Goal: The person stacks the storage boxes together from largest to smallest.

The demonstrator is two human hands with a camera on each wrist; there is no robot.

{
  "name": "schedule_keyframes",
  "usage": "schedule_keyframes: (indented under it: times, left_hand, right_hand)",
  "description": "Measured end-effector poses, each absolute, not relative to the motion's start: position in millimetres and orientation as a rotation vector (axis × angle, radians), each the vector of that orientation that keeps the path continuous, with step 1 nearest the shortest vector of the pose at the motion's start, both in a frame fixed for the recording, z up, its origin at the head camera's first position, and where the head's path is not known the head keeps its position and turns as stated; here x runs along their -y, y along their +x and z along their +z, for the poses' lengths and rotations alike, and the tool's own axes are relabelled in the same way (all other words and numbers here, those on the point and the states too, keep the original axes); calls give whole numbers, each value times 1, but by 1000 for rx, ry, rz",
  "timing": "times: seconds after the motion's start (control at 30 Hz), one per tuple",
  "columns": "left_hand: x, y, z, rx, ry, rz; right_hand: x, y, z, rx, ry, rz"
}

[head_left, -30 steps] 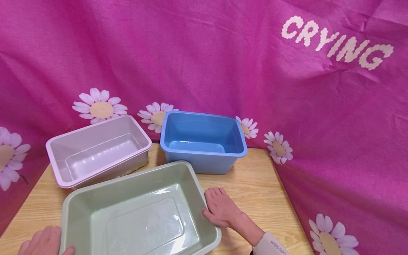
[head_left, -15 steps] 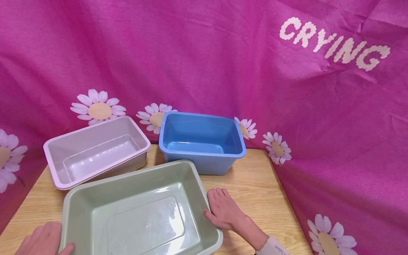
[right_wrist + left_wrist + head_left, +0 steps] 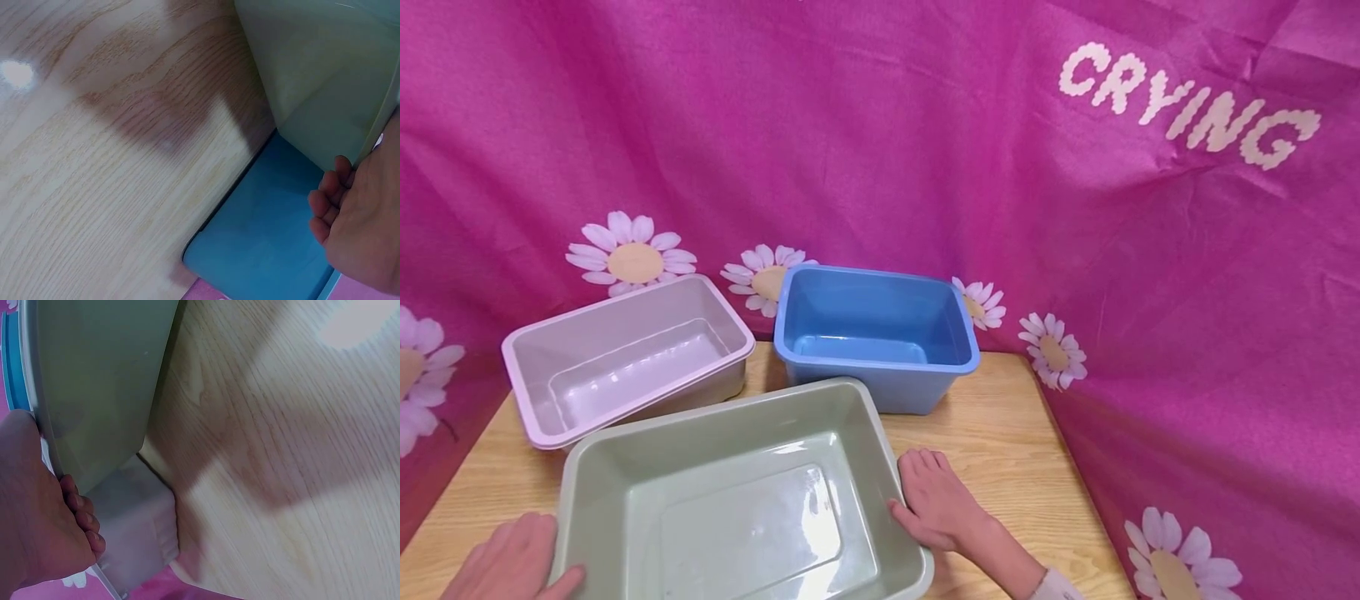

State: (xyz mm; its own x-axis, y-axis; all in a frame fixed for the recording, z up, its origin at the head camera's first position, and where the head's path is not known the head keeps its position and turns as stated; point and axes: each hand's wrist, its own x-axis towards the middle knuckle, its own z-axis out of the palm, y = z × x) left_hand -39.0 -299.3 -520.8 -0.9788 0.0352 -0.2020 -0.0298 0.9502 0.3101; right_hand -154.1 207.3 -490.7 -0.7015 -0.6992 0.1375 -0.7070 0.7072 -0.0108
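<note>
A large pale-green plastic basin [image 3: 737,533] with nothing in it lies nearest to me in the head view. My left hand [image 3: 512,554] grips its left rim, thumb over the inside and fingers curled under the outer edge, as the left wrist view shows. On the opposite side my right hand [image 3: 940,504] holds the right rim the same way, its curled fingertips [image 3: 320,206] showing beneath the rim in the right wrist view. Behind the green basin stand a lilac basin [image 3: 625,367] at the left and a blue basin [image 3: 880,367] in the middle.
The basins are on a wooden table [image 3: 1000,433], whose bare grain shows right of the green basin. A magenta cloth [image 3: 880,125] with daisies and white letters hangs behind and along both sides. The green basin's far rim overlaps the lower edges of the other two in view.
The green basin has shifted slightly to the right, with both hands still holding its rims. The lilac and blue basins stay where they were; the head view has tilted a little.
</note>
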Motion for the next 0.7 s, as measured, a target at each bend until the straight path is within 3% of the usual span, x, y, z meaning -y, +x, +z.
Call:
schedule_keyframes:
  times: [0.7]
  left_hand:
    - [273, -44, -506, -3146, 241, 528]
  right_hand:
    - [-228, -146, -484, 2790, 1073, 160]
